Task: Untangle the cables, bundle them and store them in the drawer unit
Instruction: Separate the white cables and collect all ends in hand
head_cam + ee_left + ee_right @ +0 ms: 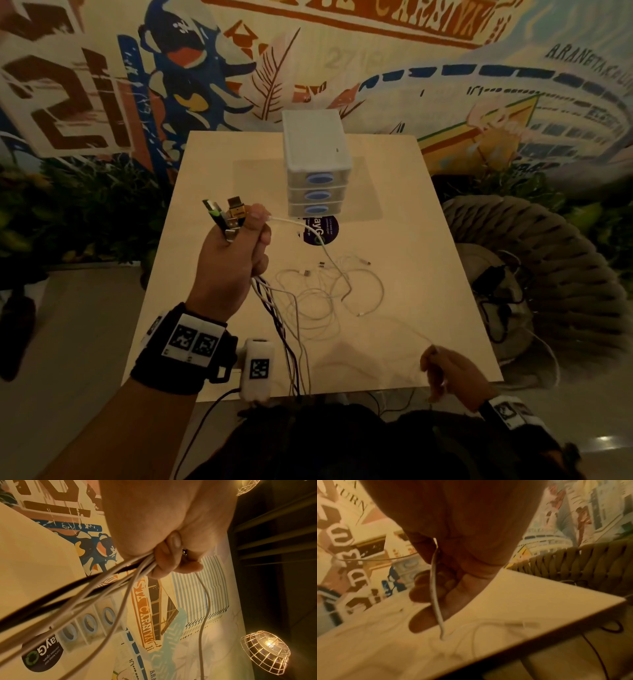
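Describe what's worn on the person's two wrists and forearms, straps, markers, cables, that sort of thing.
The left hand has a wide black wrist strap carrying white blocks printed with black-and-white square markers. A white camera pod with its own marker sits beside it, and a thin black cable trails from the pod. The right hand wears a similar black band with a white marker block. Both forearms are bare.

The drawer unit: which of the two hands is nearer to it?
Left. The left hand is raised beside the drawer unit, gripping cable plugs; the right hand is at the table's near edge.
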### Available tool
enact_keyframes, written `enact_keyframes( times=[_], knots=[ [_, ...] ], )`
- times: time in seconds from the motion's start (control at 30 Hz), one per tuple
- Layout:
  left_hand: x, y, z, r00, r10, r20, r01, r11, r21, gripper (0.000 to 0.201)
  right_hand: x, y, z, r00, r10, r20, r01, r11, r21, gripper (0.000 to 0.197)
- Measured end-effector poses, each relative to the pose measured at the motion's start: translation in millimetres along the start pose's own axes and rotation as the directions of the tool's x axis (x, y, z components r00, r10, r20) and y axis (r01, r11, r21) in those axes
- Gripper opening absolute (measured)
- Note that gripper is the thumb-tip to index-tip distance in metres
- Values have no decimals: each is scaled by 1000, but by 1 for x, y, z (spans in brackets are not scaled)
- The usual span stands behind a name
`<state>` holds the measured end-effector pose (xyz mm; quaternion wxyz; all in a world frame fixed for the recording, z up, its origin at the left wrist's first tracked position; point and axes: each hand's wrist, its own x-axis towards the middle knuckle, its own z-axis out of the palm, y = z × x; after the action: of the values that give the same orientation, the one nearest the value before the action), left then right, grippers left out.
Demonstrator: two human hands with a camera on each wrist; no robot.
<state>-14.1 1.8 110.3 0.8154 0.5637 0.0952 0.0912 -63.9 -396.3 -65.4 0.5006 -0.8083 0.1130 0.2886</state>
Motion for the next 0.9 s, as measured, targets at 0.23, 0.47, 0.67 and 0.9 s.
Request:
enact_keyframes(
  times=[0.23, 0.47, 0.67, 0.9],
  knots=[
    [1, 1, 1, 1000, 0, -20, -1, 999, -34, 22, -15, 10, 45, 925, 236, 298, -161, 953, -257, 41],
    [-5, 0, -3, 996, -10, 84, 0, 994, 108, 29, -3, -6, 35, 964, 102, 247, 99, 722, -685, 44],
    [-18, 2, 15, 979, -10, 202, -52, 953, 298, 12, -36, -163, 27, 865, -500, 51, 480, 793, -375, 43],
    [-18, 3, 43, 983, -12, 184, -50, 944, 326, 20, -41, -264, 74, 729, -646, 227, 660, 751, 15, 32]
  ],
)
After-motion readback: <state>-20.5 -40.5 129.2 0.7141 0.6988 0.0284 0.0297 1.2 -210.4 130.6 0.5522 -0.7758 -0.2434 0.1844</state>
